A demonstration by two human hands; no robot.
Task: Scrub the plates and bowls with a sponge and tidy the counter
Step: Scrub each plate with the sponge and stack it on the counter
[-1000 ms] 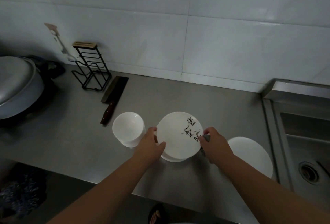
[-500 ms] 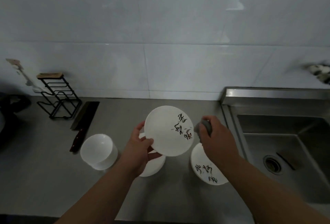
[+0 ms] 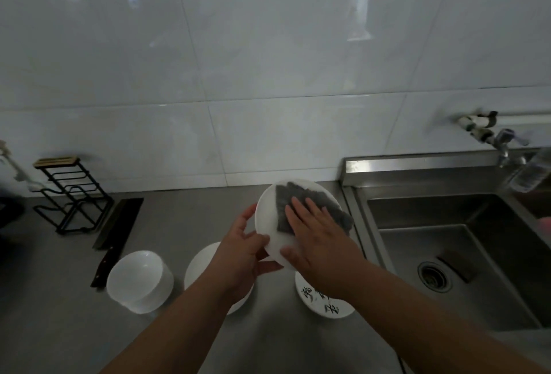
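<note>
Head view, steel counter [image 3: 59,329], sink [image 3: 489,257], left hand [image 3: 241,257] grips plate [image 3: 267,221], right hand [image 3: 319,242] presses sponge [image 3: 293,199]

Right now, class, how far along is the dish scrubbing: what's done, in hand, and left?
Done: nothing plainly finished. In hand: the left hand grips a plate while the right hand presses the sponge flat on it. Left: the marked plate, the bowls, another white dish and the knife on the counter.
</note>
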